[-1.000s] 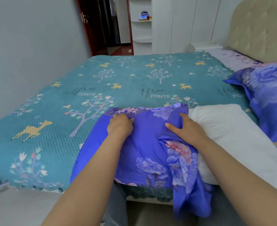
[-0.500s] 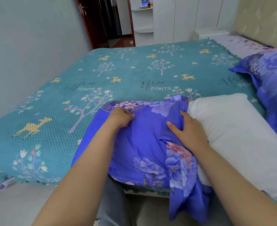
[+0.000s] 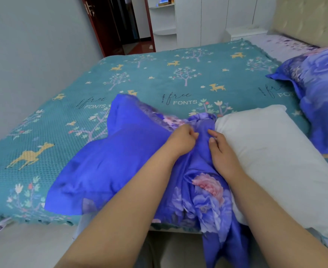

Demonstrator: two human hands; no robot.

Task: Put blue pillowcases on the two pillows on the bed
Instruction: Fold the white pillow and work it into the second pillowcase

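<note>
1. Left hand (image 3: pixel 182 141): fingers curled into a fist, grip bunching the gathered edge of the blue pillowcase (image 3: pixel 120 167) near the end of the white pillow (image 3: pixel 271 151).
2. Right hand (image 3: pixel 222 151): lies on the pillowcase fabric right at the pillow's end, thumb and fingers bent and pressing into the cloth. Can't tell for sure whether it pinches the fabric or only pushes on it.
3. Both hands sit just beside each other, a narrow fold of fabric between them.
4. Blue pillowcase: floral print, spread over the near part of the bed (image 3: pixel 159 78), left of the white pillow. 1 corner sticks up toward the far side; a loose part hangs over the bed's near edge.
5. White pillow: bare, lies on the bed at the right of the hands, its left end touching the bunched fabric.
6. 2nd pillow (image 3: pixel 321 97): already in a blue floral case, far right of the bed, near the beige headboard (image 3: pixel 310 18), apart from the white pillow.
7. Bed carries a teal cover with deer and tree print.
</note>
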